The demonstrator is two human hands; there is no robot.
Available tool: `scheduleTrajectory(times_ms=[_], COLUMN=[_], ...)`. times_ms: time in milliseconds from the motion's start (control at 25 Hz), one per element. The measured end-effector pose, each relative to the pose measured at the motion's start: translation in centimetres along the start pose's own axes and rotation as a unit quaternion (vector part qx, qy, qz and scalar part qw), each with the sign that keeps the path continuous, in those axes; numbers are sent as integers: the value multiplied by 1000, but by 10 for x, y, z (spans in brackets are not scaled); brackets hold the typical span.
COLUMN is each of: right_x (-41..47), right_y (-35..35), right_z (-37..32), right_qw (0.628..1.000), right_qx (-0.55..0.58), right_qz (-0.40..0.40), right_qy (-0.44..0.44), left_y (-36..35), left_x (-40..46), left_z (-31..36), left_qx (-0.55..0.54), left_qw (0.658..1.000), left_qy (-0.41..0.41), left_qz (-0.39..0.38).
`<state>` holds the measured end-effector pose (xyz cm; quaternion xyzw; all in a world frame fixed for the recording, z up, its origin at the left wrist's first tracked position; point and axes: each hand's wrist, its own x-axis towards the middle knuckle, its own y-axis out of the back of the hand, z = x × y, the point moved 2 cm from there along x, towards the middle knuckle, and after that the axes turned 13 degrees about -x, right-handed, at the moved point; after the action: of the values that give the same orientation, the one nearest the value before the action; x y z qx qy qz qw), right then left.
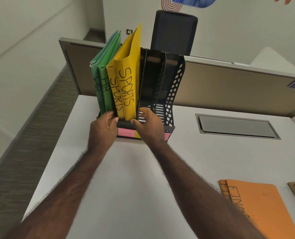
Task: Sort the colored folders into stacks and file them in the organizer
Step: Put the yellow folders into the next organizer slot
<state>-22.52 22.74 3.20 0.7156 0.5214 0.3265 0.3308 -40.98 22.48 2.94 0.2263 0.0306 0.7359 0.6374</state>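
Forearms stretch over the tabletop (126,169) to the organizer (171,94). Yellow folders (126,80) stand in its second slot beside green ones (103,73); left hand (102,128) pinches their bottom edge, right hand (149,125) spread, steadying. Light, floppy card, best held low. Orange folders (257,204) wait nearby.

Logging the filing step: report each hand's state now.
Left hand: fingers curled on the bottom of the green folders.
Right hand: open, fingers spread at the organizer, holding nothing.
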Motion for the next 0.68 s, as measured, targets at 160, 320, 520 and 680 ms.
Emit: scheduleTrajectory(times_ms=[160, 320, 520, 680], right_x=[-16, -56, -130, -194], right_y=[16, 41, 85, 126], right_z=[3, 26, 83, 147], right_qw=[999, 999, 997, 995], right_qx=[18, 22, 47, 48], right_qz=[24, 43, 59, 60], right_qy=[14, -2, -25, -67], left_y=[3, -6, -44, -89], left_x=[-31, -69, -127, -182], left_z=[12, 31, 59, 85], left_qx=[-20, -22, -42, -59], left_qw=[1000, 1000, 998, 995], left_qy=[24, 7, 33, 48], left_qz=[-3, -14, -30, -70])
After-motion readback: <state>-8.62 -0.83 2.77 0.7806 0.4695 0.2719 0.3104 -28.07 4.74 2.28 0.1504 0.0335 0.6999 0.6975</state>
